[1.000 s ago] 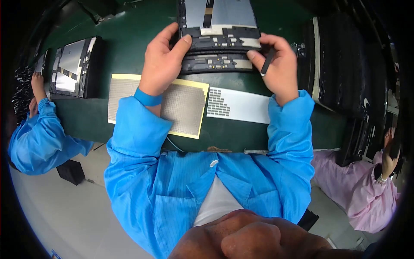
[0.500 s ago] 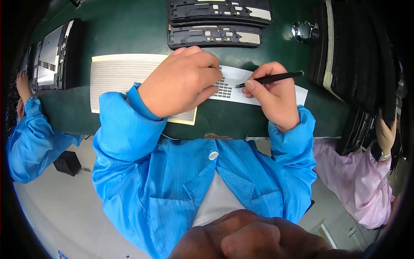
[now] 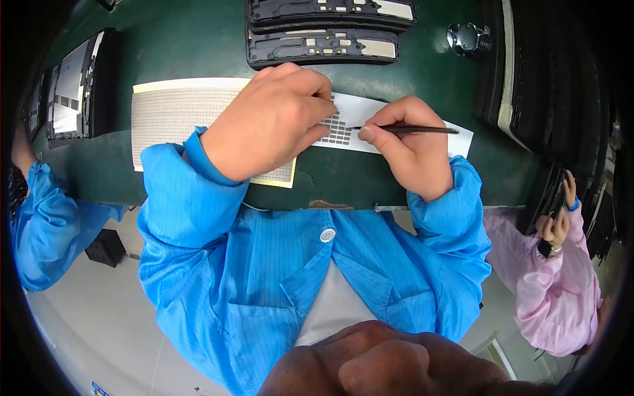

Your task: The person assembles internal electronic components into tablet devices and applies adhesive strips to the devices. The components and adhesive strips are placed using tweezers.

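Observation:
My left hand [image 3: 274, 122] rests on a white strip [image 3: 370, 122] with rows of small dark stickers, its fingertips pressing the strip's left part. My right hand [image 3: 409, 148] grips thin black tweezers [image 3: 413, 129] lying level, their tip at the sticker rows next to my left fingers. The strip lies on the green table [image 3: 198, 53]. Beyond it, two black device frames [image 3: 323, 46] lie one behind the other.
A yellow-edged sheet of fine grid stickers [image 3: 175, 112] lies under my left wrist. Black trays [image 3: 79, 86] stand at far left, stacked dark trays [image 3: 528, 72] at right, a small metal object [image 3: 467, 38] beside them. A blue-sleeved person [image 3: 39, 218] sits left, a pink-sleeved person [image 3: 561, 264] right.
Both hands left the black frame and dropped to the white strip. My left hand now presses the strip, and the tweezers' tip has come in to the sticker rows.

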The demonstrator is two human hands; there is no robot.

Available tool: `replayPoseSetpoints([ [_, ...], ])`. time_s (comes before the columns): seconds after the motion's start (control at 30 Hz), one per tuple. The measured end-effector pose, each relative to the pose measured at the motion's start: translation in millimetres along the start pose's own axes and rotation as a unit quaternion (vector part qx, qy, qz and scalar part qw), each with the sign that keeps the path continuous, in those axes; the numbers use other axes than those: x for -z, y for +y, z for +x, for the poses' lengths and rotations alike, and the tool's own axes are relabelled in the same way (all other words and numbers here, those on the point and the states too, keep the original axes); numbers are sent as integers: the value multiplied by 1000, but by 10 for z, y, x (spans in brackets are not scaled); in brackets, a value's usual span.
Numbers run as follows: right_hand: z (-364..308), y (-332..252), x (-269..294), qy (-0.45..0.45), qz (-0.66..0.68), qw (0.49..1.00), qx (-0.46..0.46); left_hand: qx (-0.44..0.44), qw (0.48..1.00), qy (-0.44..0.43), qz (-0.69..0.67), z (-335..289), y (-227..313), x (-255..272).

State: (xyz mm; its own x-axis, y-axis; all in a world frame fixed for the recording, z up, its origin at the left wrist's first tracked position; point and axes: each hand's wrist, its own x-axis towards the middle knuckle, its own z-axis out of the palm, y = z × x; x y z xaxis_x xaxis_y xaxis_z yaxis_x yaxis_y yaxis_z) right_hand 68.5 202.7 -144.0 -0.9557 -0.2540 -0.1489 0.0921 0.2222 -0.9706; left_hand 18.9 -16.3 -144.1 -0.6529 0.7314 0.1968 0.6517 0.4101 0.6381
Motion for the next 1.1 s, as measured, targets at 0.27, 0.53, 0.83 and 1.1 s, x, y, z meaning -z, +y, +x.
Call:
replayPoseSetpoints([
  [0.27, 232, -238, 64, 37, 166, 985, 22, -47, 998, 20, 35, -21, -34, 54],
  [0.53, 768, -169, 61, 27, 27, 990, 138, 0, 979, 162, 120, 32, -73, 23],
  [0.83, 760, -139, 8, 2, -3, 986, 165, 8, 981, 159, 115, 55, -91, 21],
  [1.1, 739, -109, 10, 9, -43, 978, 206, 42, 971, 168, 165, 46, -34, -65],
])
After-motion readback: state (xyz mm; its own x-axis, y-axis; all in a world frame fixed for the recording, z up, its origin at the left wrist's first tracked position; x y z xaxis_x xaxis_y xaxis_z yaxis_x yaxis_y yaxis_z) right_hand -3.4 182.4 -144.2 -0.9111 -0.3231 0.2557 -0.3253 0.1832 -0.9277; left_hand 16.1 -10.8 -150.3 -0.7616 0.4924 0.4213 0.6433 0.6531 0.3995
